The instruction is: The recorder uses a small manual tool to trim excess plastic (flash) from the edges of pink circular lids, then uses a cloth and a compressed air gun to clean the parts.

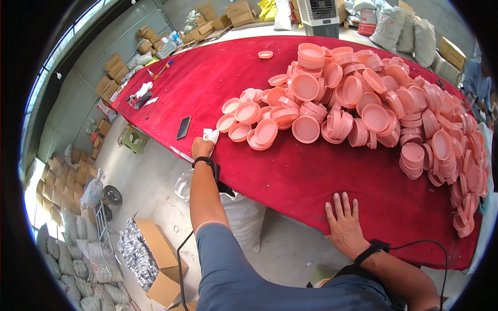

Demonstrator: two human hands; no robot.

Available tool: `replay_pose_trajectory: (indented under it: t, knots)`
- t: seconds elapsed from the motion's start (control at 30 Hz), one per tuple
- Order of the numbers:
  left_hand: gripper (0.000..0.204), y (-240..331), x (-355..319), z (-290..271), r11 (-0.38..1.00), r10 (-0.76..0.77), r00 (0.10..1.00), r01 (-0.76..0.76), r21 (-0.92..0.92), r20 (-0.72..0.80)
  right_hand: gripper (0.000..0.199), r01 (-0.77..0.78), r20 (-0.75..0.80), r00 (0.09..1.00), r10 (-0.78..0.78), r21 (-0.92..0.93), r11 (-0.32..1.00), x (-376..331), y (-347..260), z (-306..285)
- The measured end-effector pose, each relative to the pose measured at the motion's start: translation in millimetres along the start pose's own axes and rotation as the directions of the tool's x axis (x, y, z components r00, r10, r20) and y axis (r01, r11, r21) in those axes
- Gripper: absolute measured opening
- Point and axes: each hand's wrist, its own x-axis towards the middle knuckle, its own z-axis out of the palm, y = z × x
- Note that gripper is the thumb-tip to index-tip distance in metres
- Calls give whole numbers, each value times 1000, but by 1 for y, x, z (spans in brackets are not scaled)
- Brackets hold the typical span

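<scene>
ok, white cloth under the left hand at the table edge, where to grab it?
Judging from its pose, pinch the white cloth at the crumpled end poking out past the left hand, coming from above and the table's near edge. It lies bunched on the red cover, so a raised fold should be easier to catch. The black phone beside it stays clear.

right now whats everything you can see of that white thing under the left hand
The white cloth is a small crumpled piece, soft-looking, maybe rag or tissue; which one is hard to tell. It lies bunched on the red table cover near the table's edge, right of a dark phone. The left hand grips its near side, hiding part of it. The nearest pink lids sit apart from it.
</scene>
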Motion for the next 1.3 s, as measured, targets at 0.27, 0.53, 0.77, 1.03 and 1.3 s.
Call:
replay_pose_trajectory:
  t: [0.27,0.53,0.77,1.03,1.3]
  knots:
    - [41,0,3,20,982,159,987,-155,-110,34,99,-19,18,1000,19,5,1000,2,2,-3]
    - [27,-4,-36,10,753,181,983,-146,-641,-11,90,-16,-5,1000,16,-3,1000,-1,5,0]
    - [21,72,-204,-41,344,410,912,-130,-930,24,87,-10,-115,993,-2,-100,995,-8,12,21]
    - [24,158,-464,-49,63,539,822,176,-982,182,67,-71,38,996,82,889,453,-20,35,-47]
    - [24,222,-623,-55,95,654,753,18,-995,75,48,146,-8,870,493,959,-242,-143,50,-76]
